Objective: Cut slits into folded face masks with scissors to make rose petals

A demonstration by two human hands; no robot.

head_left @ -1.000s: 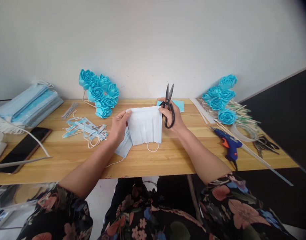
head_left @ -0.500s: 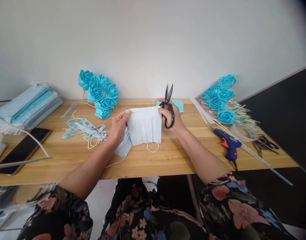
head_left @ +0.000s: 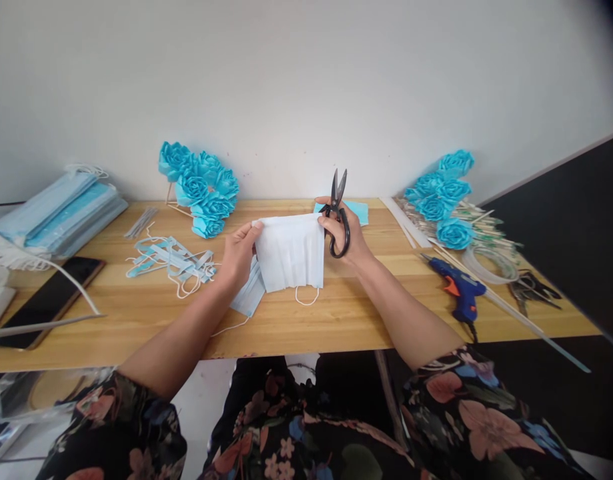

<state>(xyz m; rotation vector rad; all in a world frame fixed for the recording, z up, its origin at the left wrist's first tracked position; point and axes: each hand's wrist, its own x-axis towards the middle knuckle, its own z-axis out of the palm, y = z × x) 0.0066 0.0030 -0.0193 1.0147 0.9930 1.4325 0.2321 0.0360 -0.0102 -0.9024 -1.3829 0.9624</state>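
Note:
A pale face mask (head_left: 290, 255) hangs spread out above the table, with an ear loop dangling at its lower right. My left hand (head_left: 240, 252) pinches its upper left corner. The upper right corner is gripped by my right hand (head_left: 353, 241), which also carries black-handled scissors (head_left: 338, 212), blades pointing up and apart. Behind my left wrist lies another mask (head_left: 249, 293) on the table. A blue piece of material (head_left: 357, 212) rests partly hidden behind my right hand. Cut blue strips with white loops (head_left: 171, 259) lie in a heap to the left.
Blue flowers stand at the back left (head_left: 201, 187) and right (head_left: 443, 193). On the left are a stack of masks (head_left: 61, 210), thin wires (head_left: 141, 223), a phone (head_left: 51, 300) and a white cable (head_left: 51, 263). A blue glue gun (head_left: 459, 287) and pliers (head_left: 531, 290) lie right.
Both hands keep the mask and scissors in nearly the same position. The whole view has shifted very slightly; nothing was taken up or let go.

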